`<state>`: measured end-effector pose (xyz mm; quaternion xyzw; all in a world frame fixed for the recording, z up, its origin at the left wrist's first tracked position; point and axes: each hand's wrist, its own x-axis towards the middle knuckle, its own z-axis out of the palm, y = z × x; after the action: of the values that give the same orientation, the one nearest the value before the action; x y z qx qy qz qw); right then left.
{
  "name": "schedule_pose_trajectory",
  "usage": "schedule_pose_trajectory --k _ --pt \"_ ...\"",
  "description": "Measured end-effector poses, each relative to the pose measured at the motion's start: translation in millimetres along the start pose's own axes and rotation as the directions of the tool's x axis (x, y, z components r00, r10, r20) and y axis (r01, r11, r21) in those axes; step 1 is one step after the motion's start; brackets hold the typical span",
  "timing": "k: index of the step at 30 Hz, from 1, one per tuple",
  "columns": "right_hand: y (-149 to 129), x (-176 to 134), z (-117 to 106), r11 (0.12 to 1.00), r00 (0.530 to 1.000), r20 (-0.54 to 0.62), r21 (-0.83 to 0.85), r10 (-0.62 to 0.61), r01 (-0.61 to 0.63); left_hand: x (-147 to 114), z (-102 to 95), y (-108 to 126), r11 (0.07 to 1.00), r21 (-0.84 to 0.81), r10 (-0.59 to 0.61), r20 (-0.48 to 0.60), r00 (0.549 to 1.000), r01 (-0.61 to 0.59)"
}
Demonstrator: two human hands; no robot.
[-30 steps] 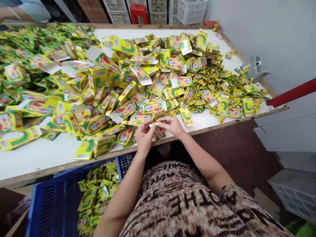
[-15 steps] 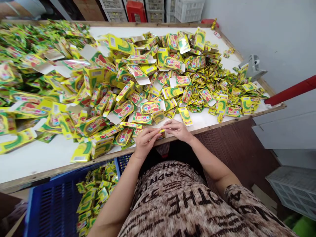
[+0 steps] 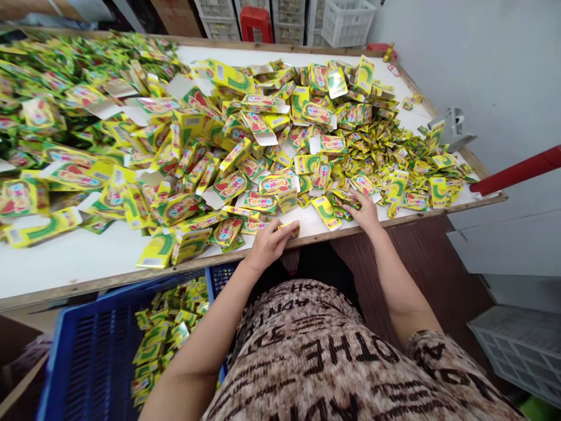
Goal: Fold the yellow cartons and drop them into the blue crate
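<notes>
At the table's front edge, my left hand (image 3: 268, 244) has its fingers closed on a small yellow box (image 3: 294, 231), mostly covered by the fingers. My right hand (image 3: 364, 211) reaches out to the right, fingers apart, touching small yellow-green packets (image 3: 342, 200) at the front of the pile. A flat yellow carton (image 3: 326, 211) lies just left of those fingers. Behind both hands spreads a heap of yellow and green cartons (image 3: 230, 188), several with white flaps standing up. More small packets (image 3: 379, 143) are piled on the right.
The white table (image 3: 109, 245) has a raised wooden rim (image 3: 100, 283). Below its left front stands a blue crate (image 3: 87, 351) holding filled boxes (image 3: 164, 333). A grey tape dispenser (image 3: 451, 128) and a red pole (image 3: 521, 171) are at the right. White crates (image 3: 346, 23) and a red stool (image 3: 256, 23) stand behind.
My hands were together at the table edge, fingers meeting over a small item. My right hand has moved right to the packets and spread its fingers; the left stays with the small box.
</notes>
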<state>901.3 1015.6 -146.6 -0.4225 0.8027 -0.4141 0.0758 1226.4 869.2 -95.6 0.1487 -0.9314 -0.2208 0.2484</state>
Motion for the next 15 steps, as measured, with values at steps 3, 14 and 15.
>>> schedule_pose_trajectory --k 3,14,15 --pt "7.3 -2.1 -9.8 0.974 0.987 -0.061 0.182 0.150 -0.137 8.9 0.1 5.4 0.997 -0.072 0.006 -0.044 0.999 -0.009" --pt "5.4 2.0 -36.3 0.915 0.925 -0.168 0.283 0.342 -0.287 -180.4 -147.8 -20.3 0.807 0.094 -0.524 -0.341 0.780 0.583" --pt "3.1 3.7 -37.5 0.908 0.925 -0.165 0.313 0.341 -0.279 -215.9 -161.7 -33.2 0.701 0.197 -0.620 -0.308 0.722 0.686"
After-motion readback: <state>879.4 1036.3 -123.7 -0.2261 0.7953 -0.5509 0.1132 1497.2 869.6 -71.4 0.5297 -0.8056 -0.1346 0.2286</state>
